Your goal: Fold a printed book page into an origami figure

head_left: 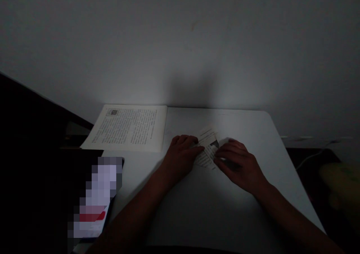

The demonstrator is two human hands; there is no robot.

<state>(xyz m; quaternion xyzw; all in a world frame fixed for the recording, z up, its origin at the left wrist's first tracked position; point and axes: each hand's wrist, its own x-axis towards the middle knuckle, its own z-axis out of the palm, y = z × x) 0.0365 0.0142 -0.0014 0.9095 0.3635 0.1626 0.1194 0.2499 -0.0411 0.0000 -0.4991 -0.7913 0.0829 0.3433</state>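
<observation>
Under right hand [237, 166], half-hidden folded paper [207, 139]

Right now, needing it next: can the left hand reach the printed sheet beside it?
Probably yes: only bare table lies between left hand and printed sheet, though the hand rests on folded paper.

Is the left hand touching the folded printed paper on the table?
Touching. The head view shows the left hand with fingertips on the folded paper; the right hand presses its other side.
</observation>
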